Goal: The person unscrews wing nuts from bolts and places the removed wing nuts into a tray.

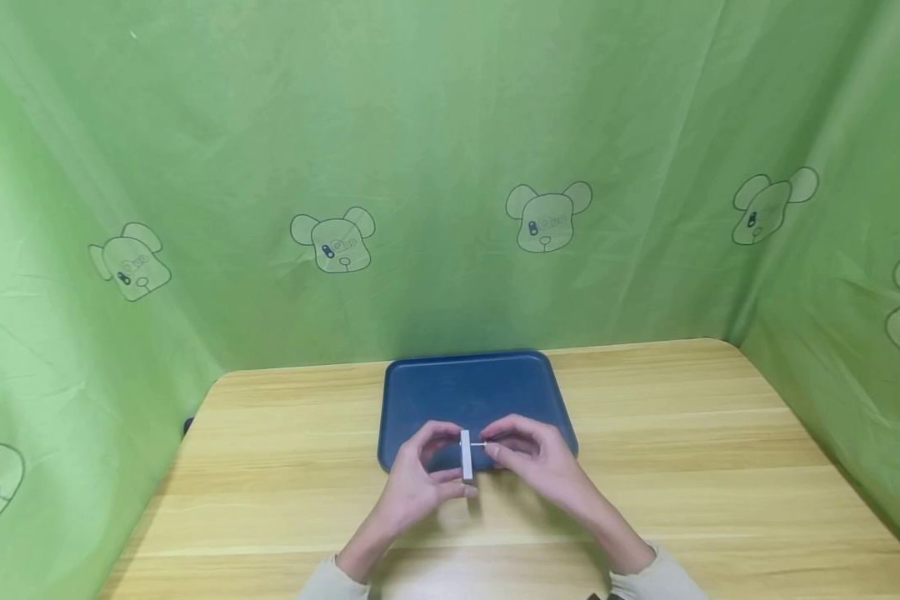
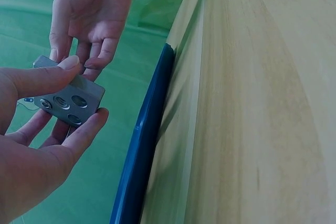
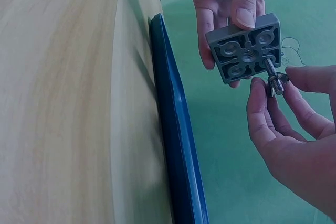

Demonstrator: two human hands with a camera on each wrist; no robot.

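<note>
My left hand (image 1: 414, 483) holds a small grey square block (image 1: 466, 458) on edge, thumb and fingers at its rim. The block's flat face (image 2: 79, 111) has several round holes, and a bolt head (image 2: 45, 103) sits in one corner hole. From the ribbed back face (image 3: 241, 59) the bolt's threaded shank (image 3: 270, 66) sticks out towards my right hand (image 1: 543, 462). A wing nut (image 3: 277, 80) is on the shank, away from the block, and my right thumb and fingers pinch it. Both hands are raised above the tray's near edge.
A dark blue tray (image 1: 465, 392) lies on the wooden table (image 1: 667, 433), under and beyond the hands. Green curtains (image 1: 435, 125) printed with bear faces stand behind the table and at both sides.
</note>
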